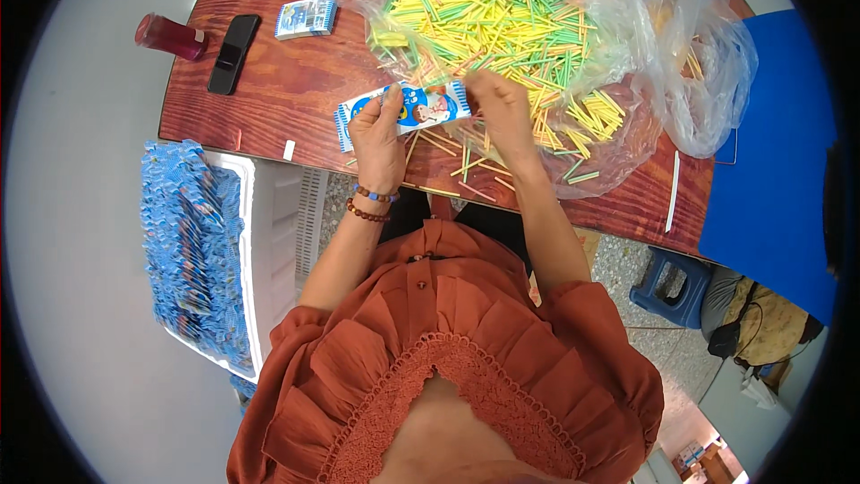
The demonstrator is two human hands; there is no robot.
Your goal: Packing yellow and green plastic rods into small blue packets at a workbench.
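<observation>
My left hand (380, 139) pinches a blue-and-white packet (430, 106) between thumb and fingers, over the table's near edge. The packet is flat and oblong, with striped crimped ends and a cartoon figure printed on it. At its right end is my right hand (503, 112), fingers drawn together; whatever they grip is hidden. Just beyond both hands lies a heap of thin yellow, green and pink sticks (484, 22) in a large clear plastic bag (627, 13). Some loose sticks (466, 161) are scattered on the wood below the packet.
On the reddish wooden table (278, 90) lie a black phone (234, 54), a dark red jar (170, 37) and a small blue-and-white pack (305, 18). A white box (246, 260) of blue packets stands left. At right are a blue panel (770, 152) and blue stool (672, 287).
</observation>
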